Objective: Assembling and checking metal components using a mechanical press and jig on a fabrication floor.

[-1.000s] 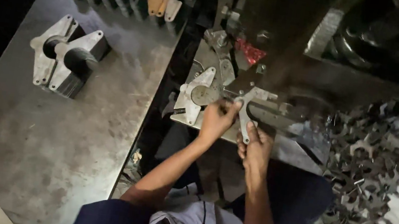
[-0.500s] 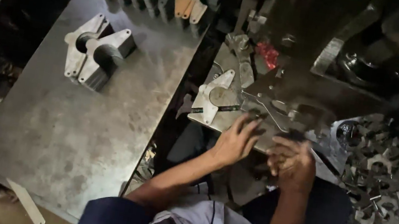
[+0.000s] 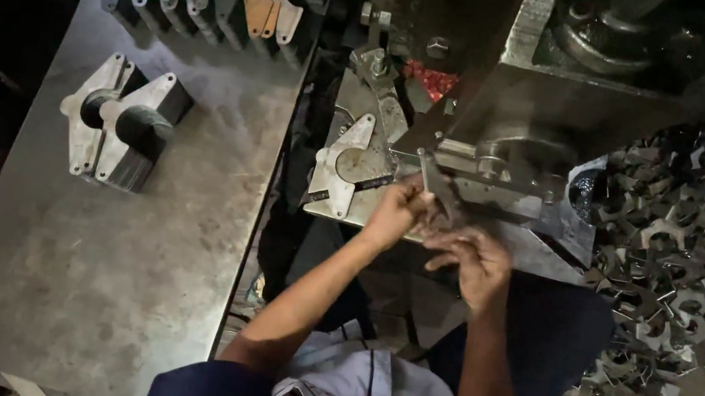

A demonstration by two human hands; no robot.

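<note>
hands meet at the front edge of the press bed in the head view, our only view. our left hand pinches a thin dark metal blank between thumb and fingertips, with the piece standing up against the machine's die block. our right hand sits just below it with fingers loosely curled, and we cannot tell whether it grips anything. we judge the blank stiff, light and sharp-edged, best held by its flat faces. stamped cut-outs are heaped to the right; flanged castings rest on the steel table.
</note>
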